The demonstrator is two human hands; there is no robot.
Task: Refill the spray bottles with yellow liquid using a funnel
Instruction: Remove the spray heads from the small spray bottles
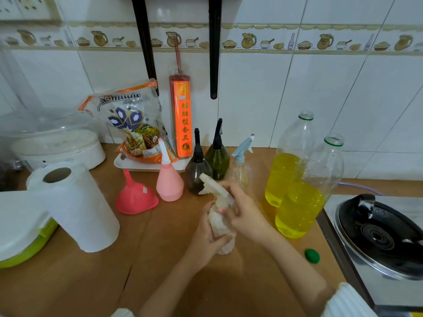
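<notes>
Head view: we hold a pale translucent spray bottle with a cream trigger head (219, 216) upright over the brown wooden counter (160, 259), centre front. Left hand (207, 236) wraps round the bottle's body; right hand (240, 207) curls its fingers round the collar under the trigger head. Likely step: unscrewing the head. Do it well: we keep the body clamped and upright, twist only the collar, and lift straight so the dip tube doesn't drip. The pink plastic funnel (136, 199) sits mouth-down left of the bottle, within reach. Two clear uncapped plastic bottles of yellow liquid (297, 202) stand just right of the hands, so we mind the right elbow.
</notes>
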